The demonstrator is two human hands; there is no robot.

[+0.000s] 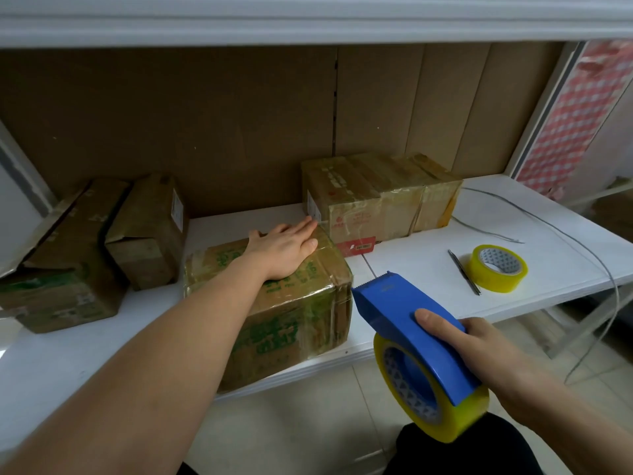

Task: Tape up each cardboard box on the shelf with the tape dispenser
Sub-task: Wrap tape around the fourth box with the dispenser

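The left hand (286, 250) lies flat with straight fingers on top of the front box (274, 303), pressing down near its far end. The right hand (479, 351) is curled round the blue tape dispenser (411, 337) and holds it in the air, just off the right side of that box and a bit nearer the person than the shelf (428, 265) edge. The toothed tip of the dispenser points up and away, toward the box's right top corner. The box runs long from the near edge of the shelf toward the back, so I think the tape should go along that line, under where the left hand rests. The right hand is the closer one to the box's near end, so it seems ready to start there (the left hand may need to slide out of the way). Beyond the left hand's fingertips sits a taped box (380, 197). Far off to its left lean two more boxes (102, 241) with loose flaps. Past the right hand lie a spare tape roll (497, 268) and a pen (464, 272).
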